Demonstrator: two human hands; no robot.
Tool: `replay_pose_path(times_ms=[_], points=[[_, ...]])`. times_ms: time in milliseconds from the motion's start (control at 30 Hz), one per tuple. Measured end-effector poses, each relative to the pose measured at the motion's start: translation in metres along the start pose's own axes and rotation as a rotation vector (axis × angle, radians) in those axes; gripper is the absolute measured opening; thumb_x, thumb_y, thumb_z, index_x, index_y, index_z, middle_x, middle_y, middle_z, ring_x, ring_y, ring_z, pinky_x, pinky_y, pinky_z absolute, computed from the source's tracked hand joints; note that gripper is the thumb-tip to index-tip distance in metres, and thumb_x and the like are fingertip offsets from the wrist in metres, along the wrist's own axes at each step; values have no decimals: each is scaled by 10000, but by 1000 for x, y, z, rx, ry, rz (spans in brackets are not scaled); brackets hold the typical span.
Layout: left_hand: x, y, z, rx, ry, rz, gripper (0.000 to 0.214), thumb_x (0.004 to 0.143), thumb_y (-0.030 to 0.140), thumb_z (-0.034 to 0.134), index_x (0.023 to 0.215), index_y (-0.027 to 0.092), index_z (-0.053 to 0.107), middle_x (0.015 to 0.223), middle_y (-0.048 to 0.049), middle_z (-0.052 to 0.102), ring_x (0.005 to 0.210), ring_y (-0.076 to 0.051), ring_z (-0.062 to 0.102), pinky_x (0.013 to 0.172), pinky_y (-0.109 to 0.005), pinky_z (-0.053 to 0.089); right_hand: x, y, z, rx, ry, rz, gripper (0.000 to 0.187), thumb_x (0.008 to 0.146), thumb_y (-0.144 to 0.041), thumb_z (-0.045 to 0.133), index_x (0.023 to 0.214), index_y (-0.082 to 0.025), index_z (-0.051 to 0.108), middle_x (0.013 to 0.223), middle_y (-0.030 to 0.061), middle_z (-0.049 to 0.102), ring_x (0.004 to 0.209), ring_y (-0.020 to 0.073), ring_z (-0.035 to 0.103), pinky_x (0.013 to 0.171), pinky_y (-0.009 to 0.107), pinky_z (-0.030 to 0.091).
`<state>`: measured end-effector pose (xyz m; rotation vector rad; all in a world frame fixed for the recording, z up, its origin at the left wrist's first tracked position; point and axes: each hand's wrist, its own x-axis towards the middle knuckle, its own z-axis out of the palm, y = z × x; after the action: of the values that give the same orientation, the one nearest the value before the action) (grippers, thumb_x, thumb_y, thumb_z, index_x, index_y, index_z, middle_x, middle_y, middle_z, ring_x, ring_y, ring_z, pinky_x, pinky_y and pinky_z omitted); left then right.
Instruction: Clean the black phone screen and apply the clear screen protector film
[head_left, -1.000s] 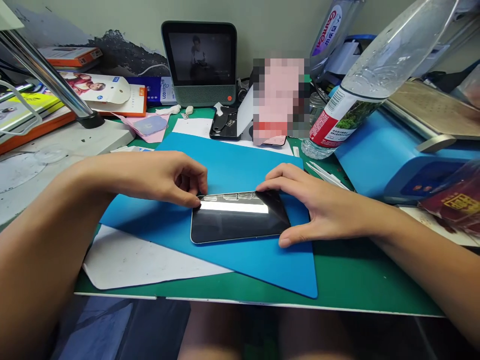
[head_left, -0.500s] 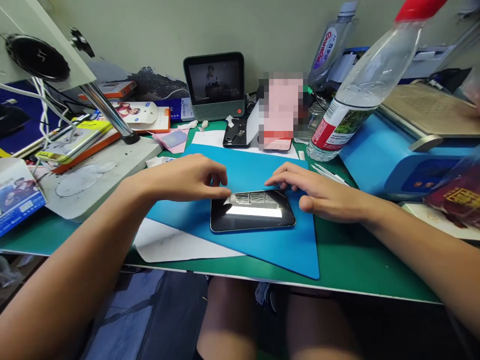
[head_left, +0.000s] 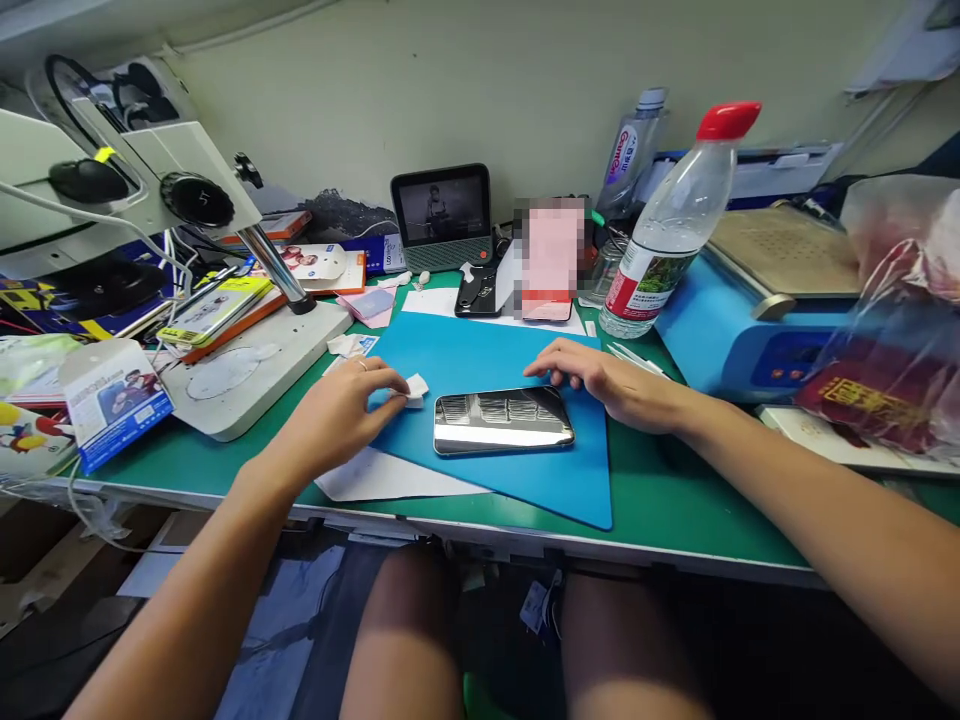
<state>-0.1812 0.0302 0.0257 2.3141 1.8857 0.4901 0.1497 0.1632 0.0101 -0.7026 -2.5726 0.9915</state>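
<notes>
A dark glossy smartphone (head_left: 504, 421) lies flat, screen up, on the blue mat (head_left: 472, 350), with bright reflections across its glass. Left of it, my left hand (head_left: 349, 405) pinches a small folded white wipe (head_left: 416, 390) between thumb and fingers, a little above the mat. My right hand (head_left: 607, 385) rests beside the phone's upper right corner, its fingers loosely bent and apart with nothing in them. Under the mat's left edge shows a white sheet (head_left: 375, 478).
At the left stands a microscope stand (head_left: 255, 375) with boxes. A small display (head_left: 442, 215), another phone (head_left: 480, 290) and a red-capped bottle (head_left: 660, 240) line the back. To the right are a blue machine (head_left: 720, 320) and a plastic bag (head_left: 892, 370).
My left hand has moved left, off the phone's upper left corner, and a white wipe now shows in its fingers. My right hand stays near the phone. The camera view has shifted.
</notes>
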Motion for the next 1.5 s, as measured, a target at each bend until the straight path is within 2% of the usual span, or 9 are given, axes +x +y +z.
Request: replay_pose_path(times_ms=[167,267,367,433,533,733,1100,1300,1500], points=[[-26,29,18,27,211,71,204,1030,281,511,902,212,653,1356,-87,714,1396,-313,549,1186,-537,430,-1,0,0,30,-12,14,1154,782,-991,68,1295,-154,677,1252,174,598,1008,283,584,981,495,478],[-34,41,32,22,222,60,220,1055,300,491,957,207,664,1335,-91,739,1410,-296,573,1257,-562,365,-1,1,0,48,-11,20,1157,782,-991,67,1307,-158,674,1268,173,599,1017,286,584,987,500,469],[-43,51,48,11,119,49,380,1100,377,417,1313,157,642,1497,-140,643,1438,-276,571,1272,-542,372,-1,0,0,60,-2,25,1152,781,-995,79,1305,-161,676,1276,172,601,1018,286,584,985,498,466],[-50,59,56,62,75,46,575,1112,441,367,1558,86,447,1641,-197,461,1543,-301,431,1263,-552,384,-1,-1,0,70,0,23,1161,771,-1004,85,1298,-157,680,1276,174,604,1013,285,586,977,494,468],[-57,70,65,124,45,36,678,1117,492,320,1644,66,304,1718,-184,294,1621,-315,214,1266,-564,373,-1,-1,0,70,-4,14,1182,756,-1012,82,1294,-147,682,1274,180,610,1014,290,586,972,494,466],[-36,99,67,113,-1,59,720,1115,547,257,1623,48,363,1713,-190,292,1616,-313,235,1300,-554,297,0,4,1,83,10,21,1168,768,-1006,84,1297,-160,689,1251,168,618,999,280,587,945,472,469],[5,188,92,68,25,33,1025,1014,783,136,1573,-20,439,1650,-233,402,1579,-362,326,1294,-493,325,3,7,1,68,8,-3,1203,795,-973,6,1325,-120,669,1236,190,644,965,275,571,877,452,477],[5,184,92,69,30,90,972,1034,752,135,1542,8,501,1623,-207,461,1554,-326,399,1286,-472,352,1,7,0,41,6,-14,1107,892,-889,-13,1330,-130,664,1209,178,649,943,258,576,879,445,485],[-12,155,82,142,75,66,865,1075,675,189,1549,14,485,1612,-200,479,1532,-325,444,1264,-528,382,1,9,0,88,14,-14,1142,810,-969,50,1323,-162,675,1272,168,660,987,260,608,829,410,501]])
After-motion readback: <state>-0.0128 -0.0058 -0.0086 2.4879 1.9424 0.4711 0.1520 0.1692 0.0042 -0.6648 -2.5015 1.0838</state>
